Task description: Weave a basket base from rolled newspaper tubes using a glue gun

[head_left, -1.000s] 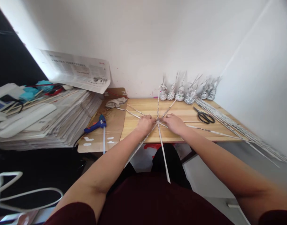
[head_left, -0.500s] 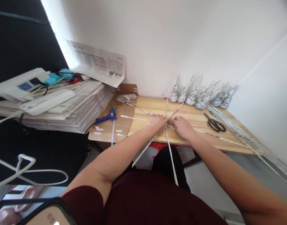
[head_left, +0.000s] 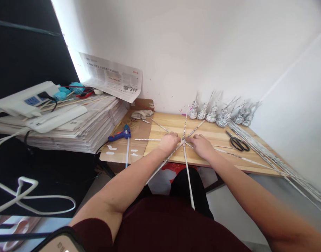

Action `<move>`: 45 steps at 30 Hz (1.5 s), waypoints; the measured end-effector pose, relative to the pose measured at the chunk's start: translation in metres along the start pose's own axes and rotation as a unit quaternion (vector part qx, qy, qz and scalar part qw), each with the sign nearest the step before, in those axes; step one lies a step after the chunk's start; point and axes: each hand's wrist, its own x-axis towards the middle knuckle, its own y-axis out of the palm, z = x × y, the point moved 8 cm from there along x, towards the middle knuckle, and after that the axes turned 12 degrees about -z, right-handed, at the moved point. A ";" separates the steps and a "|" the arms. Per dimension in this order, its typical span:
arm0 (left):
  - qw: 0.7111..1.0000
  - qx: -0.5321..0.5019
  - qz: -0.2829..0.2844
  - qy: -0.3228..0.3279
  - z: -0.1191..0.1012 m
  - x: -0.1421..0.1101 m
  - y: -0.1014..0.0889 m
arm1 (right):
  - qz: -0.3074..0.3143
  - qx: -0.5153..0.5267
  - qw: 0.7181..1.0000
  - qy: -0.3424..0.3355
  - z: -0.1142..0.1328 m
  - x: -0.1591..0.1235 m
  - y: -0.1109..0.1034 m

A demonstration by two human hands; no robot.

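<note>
Several thin tubes rolled from newspaper cross in a star on the wooden board. One tube (head_left: pixel 188 175) runs from the crossing over the front edge toward my body. My left hand (head_left: pixel 171 142) is curled just left of the crossing, its fingertips closed on a paper tube there. To the right of the crossing, my right hand (head_left: pixel 201 144) pinches a paper tube between thumb and fingers. Both hands partly hide the tubes under them, so the exact grip is hard to see.
Dark scissors (head_left: pixel 238 141) and a bundle of long paper tubes (head_left: pixel 265 150) lie at the right. Woven paper figures (head_left: pixel 211 113) line the wall. A blue glue gun (head_left: pixel 120 134) lies on cardboard at the left, beside a tall newspaper stack (head_left: pixel 97 126) bearing a power strip (head_left: pixel 31 101).
My left hand has drawn slightly left, away from the crossing, so more of the tubes' centre shows. My right hand stays beside the crossing. The camera view has shifted a little.
</note>
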 end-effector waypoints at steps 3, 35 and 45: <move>1.000 -0.020 -0.001 0.006 -0.002 -0.001 0.002 | -0.005 -0.006 1.000 -0.005 0.001 0.001 0.001; 0.894 -0.347 -0.209 -0.192 0.050 -0.024 0.015 | -0.018 -0.010 1.000 -0.002 0.004 -0.003 0.002; 0.920 -0.302 -0.190 -0.160 0.044 -0.024 0.010 | -0.015 -0.009 1.000 0.003 0.006 -0.003 -0.001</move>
